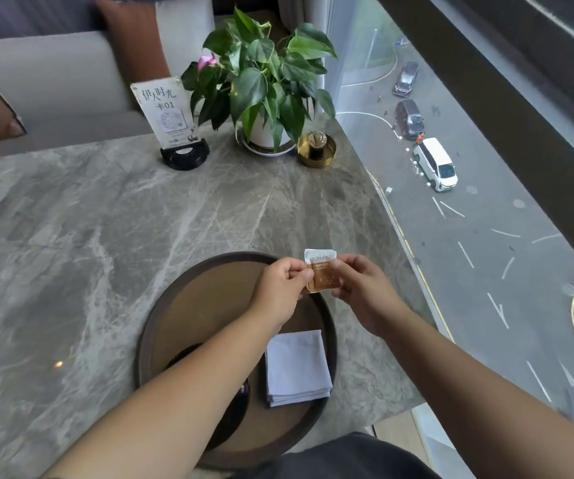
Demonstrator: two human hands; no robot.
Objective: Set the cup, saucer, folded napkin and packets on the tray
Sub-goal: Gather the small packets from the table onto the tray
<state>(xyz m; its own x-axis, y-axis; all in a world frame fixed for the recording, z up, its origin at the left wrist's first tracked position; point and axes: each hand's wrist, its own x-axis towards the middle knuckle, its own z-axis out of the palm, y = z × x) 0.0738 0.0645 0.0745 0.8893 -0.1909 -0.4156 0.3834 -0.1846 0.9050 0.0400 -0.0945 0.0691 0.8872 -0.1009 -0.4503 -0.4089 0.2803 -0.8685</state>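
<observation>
A round dark-rimmed tray [161, 305] with a tan inside lies at the near edge of the marble table. A folded pale grey napkin [297, 368] rests on its right half. A black saucer [233, 413] lies on its near left part, mostly hidden under my left forearm; no cup is visible. Both hands hold one small white and brown packet [320, 271] just above the tray's far right rim: my left hand [278, 288] pinches its left edge, my right hand [358, 288] its right edge.
A potted green plant [261, 84] in a white pot, a gold dish with a dark bottle [316, 148] and a table sign on a black base [174, 122] stand at the far side. The table's right edge [392, 216] meets a window over a street.
</observation>
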